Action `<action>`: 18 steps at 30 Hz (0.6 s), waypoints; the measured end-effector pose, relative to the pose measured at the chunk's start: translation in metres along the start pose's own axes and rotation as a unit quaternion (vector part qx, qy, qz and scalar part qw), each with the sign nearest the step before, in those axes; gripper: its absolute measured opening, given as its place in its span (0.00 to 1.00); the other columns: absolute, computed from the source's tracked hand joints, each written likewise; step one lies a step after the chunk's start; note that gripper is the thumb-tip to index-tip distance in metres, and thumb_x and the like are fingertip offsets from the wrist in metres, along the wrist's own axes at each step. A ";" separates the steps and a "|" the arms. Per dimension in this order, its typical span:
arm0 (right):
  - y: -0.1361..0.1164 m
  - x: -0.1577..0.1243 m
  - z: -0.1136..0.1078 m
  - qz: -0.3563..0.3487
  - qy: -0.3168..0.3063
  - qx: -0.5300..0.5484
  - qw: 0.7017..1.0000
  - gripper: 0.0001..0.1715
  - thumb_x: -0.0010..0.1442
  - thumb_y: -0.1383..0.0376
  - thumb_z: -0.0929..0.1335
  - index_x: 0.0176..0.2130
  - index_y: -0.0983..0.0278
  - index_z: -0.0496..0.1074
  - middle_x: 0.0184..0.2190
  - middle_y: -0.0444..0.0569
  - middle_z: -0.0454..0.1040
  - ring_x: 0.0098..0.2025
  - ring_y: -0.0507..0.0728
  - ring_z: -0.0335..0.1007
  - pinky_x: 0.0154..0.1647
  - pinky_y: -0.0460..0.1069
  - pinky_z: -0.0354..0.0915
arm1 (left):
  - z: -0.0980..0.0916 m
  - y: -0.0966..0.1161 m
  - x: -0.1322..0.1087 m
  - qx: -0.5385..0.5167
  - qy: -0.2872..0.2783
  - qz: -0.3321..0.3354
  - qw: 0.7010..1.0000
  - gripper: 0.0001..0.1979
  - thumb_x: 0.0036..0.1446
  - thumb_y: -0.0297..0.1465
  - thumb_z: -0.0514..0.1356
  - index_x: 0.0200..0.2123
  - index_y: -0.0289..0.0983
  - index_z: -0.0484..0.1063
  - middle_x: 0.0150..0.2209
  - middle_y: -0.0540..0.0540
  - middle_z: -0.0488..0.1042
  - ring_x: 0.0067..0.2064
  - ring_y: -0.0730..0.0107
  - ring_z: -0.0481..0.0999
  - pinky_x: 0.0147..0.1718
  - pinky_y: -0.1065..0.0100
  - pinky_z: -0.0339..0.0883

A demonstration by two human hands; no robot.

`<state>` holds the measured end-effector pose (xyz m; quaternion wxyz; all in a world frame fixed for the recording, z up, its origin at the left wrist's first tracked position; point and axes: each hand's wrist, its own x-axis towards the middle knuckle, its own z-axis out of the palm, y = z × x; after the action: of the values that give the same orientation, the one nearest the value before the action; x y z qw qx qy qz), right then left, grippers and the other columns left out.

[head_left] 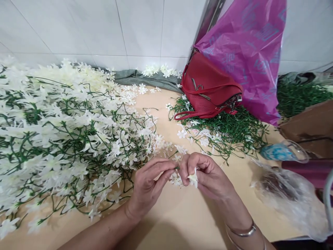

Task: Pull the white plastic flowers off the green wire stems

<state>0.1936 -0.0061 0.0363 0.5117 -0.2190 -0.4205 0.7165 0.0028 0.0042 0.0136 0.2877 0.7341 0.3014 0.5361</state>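
Left hand [152,182] pinched thin green plastic-looking stem [177,168] between fingertips; right hand [208,173] clamped white fabric-looking flower [193,179]. Overtight squeeze risked creasing it.

A red handbag [208,83] with metal fittings sits near the white tiled wall [140,27], and a magenta plastic bag [255,45] printed with blue lettering rises just beside it. A crumpled grey-green cloth [149,79] runs along the foot of the wall, left of the handbag. Toward the right edge are a clear plastic bag [299,208] (something dark shows blurrily inside), a rounded transparent container [282,152] with blue-and-white contents, and brown cardboard [312,126].
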 end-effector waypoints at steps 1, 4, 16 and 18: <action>-0.002 0.000 -0.001 -0.007 0.006 -0.006 1.000 0.04 0.63 0.61 0.76 0.37 0.59 0.81 0.31 0.44 0.76 0.29 0.50 0.71 0.33 0.47 0.65 | -0.001 0.000 0.000 -0.005 0.004 -0.002 1.000 0.10 0.65 0.21 0.64 0.46 0.39 0.80 0.38 0.47 0.84 0.42 0.72 0.82 0.43 0.73 0.77; -0.005 0.000 -0.006 -0.018 0.081 -0.038 0.996 0.07 0.58 0.60 0.79 0.33 0.59 0.80 0.29 0.43 0.75 0.28 0.50 0.69 0.32 0.46 0.65 | -0.002 0.000 0.000 -0.035 0.009 -0.050 0.998 0.09 0.65 0.22 0.64 0.45 0.39 0.82 0.37 0.46 0.82 0.39 0.73 0.80 0.40 0.73 0.75; 0.006 0.003 -0.009 0.085 0.185 -0.179 0.962 0.15 0.55 0.55 0.80 0.34 0.62 0.80 0.26 0.43 0.74 0.28 0.52 0.66 0.31 0.47 0.63 | 0.002 -0.006 -0.001 -0.156 -0.062 -0.277 0.946 0.12 0.67 0.38 0.63 0.39 0.35 0.81 0.31 0.47 0.79 0.28 0.73 0.76 0.29 0.73 0.71; 0.008 0.002 -0.009 0.095 0.172 -0.171 0.965 0.15 0.55 0.55 0.80 0.34 0.62 0.80 0.25 0.43 0.73 0.28 0.51 0.65 0.30 0.46 0.61 | 0.001 -0.006 -0.002 -0.147 -0.069 -0.278 0.947 0.12 0.68 0.38 0.61 0.38 0.35 0.80 0.30 0.48 0.78 0.29 0.73 0.75 0.29 0.73 0.70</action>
<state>0.1952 -0.0014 0.0253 0.4606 -0.4626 -0.4193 0.6309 0.0029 0.0068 0.0074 0.5496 0.6062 0.3908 0.4216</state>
